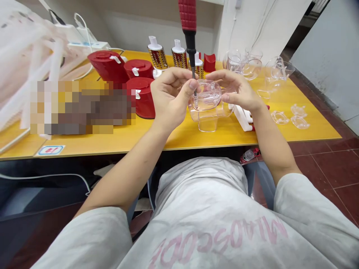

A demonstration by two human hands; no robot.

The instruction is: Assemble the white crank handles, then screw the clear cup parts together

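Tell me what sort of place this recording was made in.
Probably a small assembly workshop: a screwdriver stands over a clear plastic body, and the yellow table bears several alike parts, such as perforated metal drums and red housings.

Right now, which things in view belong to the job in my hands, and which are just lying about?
In the job:
red-handled screwdriver
clear plastic housing below it
possibly the small clear pieces at right

Seemingly just lying about:
red containers
perforated metal drums
power strip
table label

Smooth, glossy clr plast. housing (208,113)
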